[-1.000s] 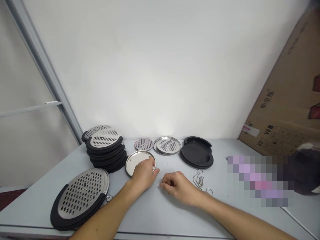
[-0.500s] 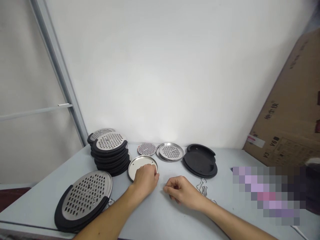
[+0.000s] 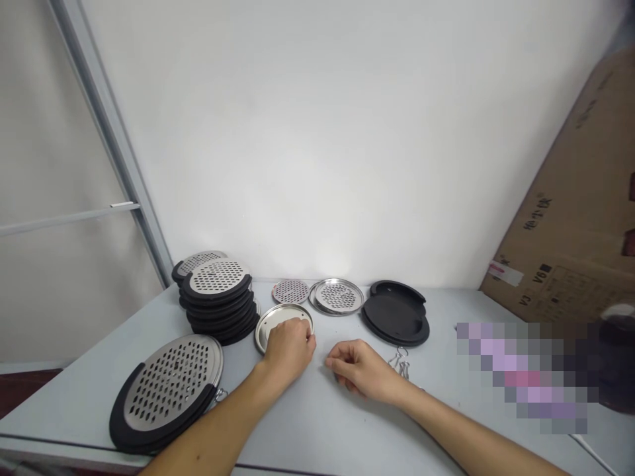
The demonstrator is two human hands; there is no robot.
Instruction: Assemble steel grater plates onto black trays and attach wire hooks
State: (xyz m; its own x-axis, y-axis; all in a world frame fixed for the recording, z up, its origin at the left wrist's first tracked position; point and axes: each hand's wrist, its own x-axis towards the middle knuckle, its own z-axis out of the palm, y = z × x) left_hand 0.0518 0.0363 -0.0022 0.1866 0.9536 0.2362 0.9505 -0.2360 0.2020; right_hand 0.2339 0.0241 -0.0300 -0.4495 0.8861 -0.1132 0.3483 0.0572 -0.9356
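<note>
My left hand (image 3: 288, 347) is closed at the near right rim of a shallow round metal dish (image 3: 274, 322), covering part of it. Small holes show near the dish's edge. To the right, just above the table, my right hand (image 3: 360, 370) has its fingers curled in against the thumb; anything between them is hidden. Several wire clips (image 3: 401, 363) lie behind my right wrist, partly covered by it. Beside my left forearm rests a round perforated metal grater plate (image 3: 169, 383) in a black holder (image 3: 122, 426), with a wire clip (image 3: 220, 395) at its right.
A stack of black holders with perforated plates (image 3: 218, 276) stands at the back left. Along the wall lie a perforated disc (image 3: 291, 291), metal dishes with a perforated disc (image 3: 338, 297) and black holders (image 3: 397, 316). A cardboard box (image 3: 565, 218) leans at right, behind a blurred purple item (image 3: 516, 370).
The view has shifted slightly, so the table items appear a little higher. My hands keep nearly the same pose, the left at the dish and the right beside it.
</note>
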